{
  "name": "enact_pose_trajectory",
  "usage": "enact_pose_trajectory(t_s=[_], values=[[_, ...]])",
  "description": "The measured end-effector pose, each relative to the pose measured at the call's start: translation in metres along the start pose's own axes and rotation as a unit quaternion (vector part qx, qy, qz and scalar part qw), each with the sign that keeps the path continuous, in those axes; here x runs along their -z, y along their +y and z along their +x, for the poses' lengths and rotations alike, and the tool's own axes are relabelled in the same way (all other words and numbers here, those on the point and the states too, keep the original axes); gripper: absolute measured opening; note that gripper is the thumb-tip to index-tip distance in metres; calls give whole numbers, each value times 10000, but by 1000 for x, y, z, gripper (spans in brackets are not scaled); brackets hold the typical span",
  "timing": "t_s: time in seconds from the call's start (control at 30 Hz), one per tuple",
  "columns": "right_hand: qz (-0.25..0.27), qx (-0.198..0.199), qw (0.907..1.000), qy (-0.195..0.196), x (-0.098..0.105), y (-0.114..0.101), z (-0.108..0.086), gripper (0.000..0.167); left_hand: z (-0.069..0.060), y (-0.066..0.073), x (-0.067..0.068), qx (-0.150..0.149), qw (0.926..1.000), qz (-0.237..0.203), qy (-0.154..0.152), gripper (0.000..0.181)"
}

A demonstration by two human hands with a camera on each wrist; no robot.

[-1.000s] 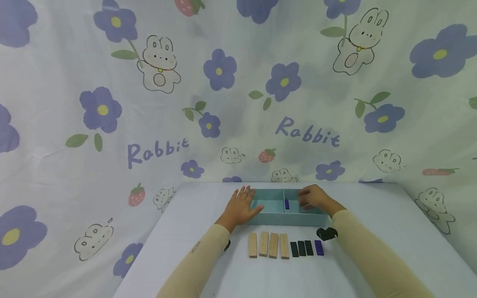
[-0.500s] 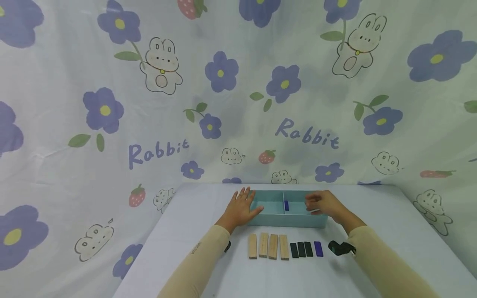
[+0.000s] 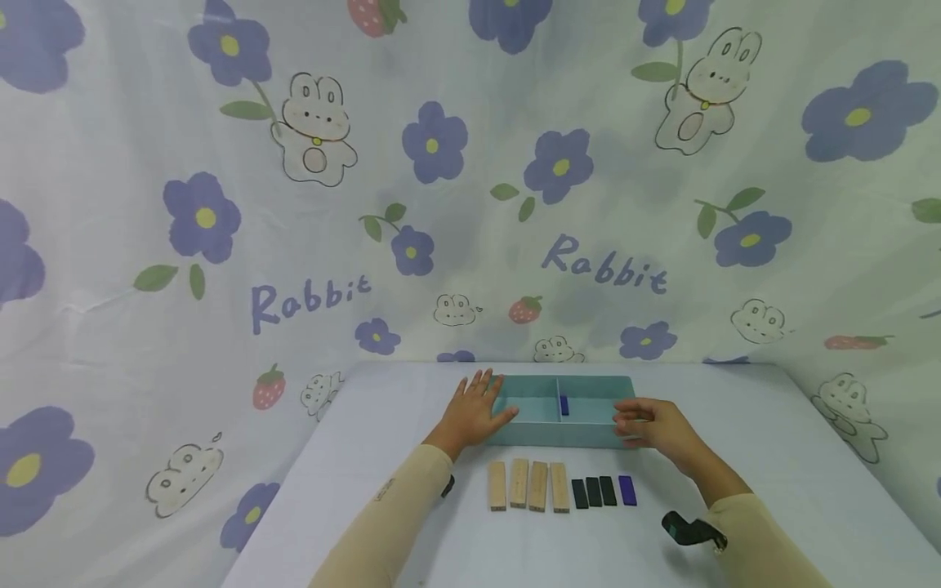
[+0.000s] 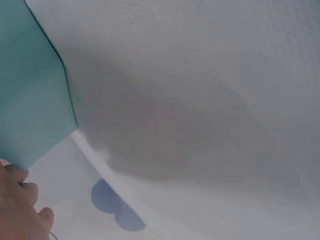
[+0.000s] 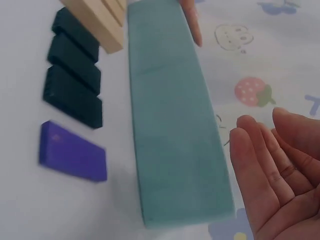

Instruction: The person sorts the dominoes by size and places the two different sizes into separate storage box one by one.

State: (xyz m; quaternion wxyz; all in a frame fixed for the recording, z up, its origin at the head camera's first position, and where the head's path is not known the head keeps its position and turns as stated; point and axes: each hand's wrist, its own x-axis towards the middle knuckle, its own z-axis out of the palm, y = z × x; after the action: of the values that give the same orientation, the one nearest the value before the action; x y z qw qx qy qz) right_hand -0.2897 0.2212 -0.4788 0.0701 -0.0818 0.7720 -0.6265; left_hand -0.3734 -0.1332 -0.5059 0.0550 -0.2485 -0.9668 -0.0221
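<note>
A teal box (image 3: 559,435), split in two by a divider, stands on the white table. My left hand (image 3: 473,414) rests on its left end with the fingers spread. In its right compartment, a small purple block (image 3: 564,406) leans against or lies beside the divider. My right hand (image 3: 657,426) is at the box's right end, fingers slightly bent and holding nothing. The right wrist view shows that hand (image 5: 280,170) with bare fingers next to the box's long wall (image 5: 175,125). Another purple block (image 5: 75,152) lies on the table in front of the box.
Several wooden blocks (image 3: 538,487) lie in a row in front of the box. To their right come three dark blocks (image 3: 594,492), then the loose purple block. A cloth (image 3: 456,245) printed with flowers and rabbits hangs behind the table.
My right hand has moved out of the right compartment, to the right and towards me, past the box's end. My left hand has stayed on the box.
</note>
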Motion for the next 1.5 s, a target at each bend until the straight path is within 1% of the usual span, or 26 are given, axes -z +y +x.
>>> enact_pose_trajectory(t_s=[0.1,0.17,0.23,0.33,0.47,0.53,0.73,0.87,0.97,1.0,1.13,1.23,1.37,1.5], values=[[-35,-117,9999,24,3,4,-8,50,1,1,1,-7,10000,5,25,89],[-76,-197,9998,-62,5,9,-13,53,1,1,1,11,10000,0,64,88],[-71,-364,9992,-112,6,16,-17,54,2,1,0,30,10000,-9,66,88],[-48,-569,9982,-174,7,27,-25,53,2,1,-2,51,10000,-1,-9,90],[-103,-663,9976,-148,7,37,-33,54,3,1,-4,73,10000,34,-31,93],[-206,-684,9973,-146,6,40,-35,54,4,1,-5,70,10000,52,-9,93],[-617,-823,9940,-359,2,46,-33,55,5,-1,-4,136,9999,68,57,91],[-869,-929,9915,-255,-5,49,-34,53,4,-3,-5,138,9999,53,89,91],[-953,-1018,9901,-139,-10,52,-37,53,3,-2,-7,109,9999,10,99,91],[-1002,-1029,9896,-95,-11,52,-38,53,3,-1,-6,108,9999,6,91,91],[-1495,-1036,9832,162,-17,53,-39,54,2,-1,-6,52,9999,-34,150,91],[-2013,-964,9744,250,-20,53,-39,56,0,0,-6,25,9998,-94,154,92],[-2347,-855,9678,298,-21,54,-38,56,0,0,-6,45,9999,-76,83,93],[-2505,-657,9655,283,-22,53,-37,46,1,0,-4,69,9999,-86,61,92]])
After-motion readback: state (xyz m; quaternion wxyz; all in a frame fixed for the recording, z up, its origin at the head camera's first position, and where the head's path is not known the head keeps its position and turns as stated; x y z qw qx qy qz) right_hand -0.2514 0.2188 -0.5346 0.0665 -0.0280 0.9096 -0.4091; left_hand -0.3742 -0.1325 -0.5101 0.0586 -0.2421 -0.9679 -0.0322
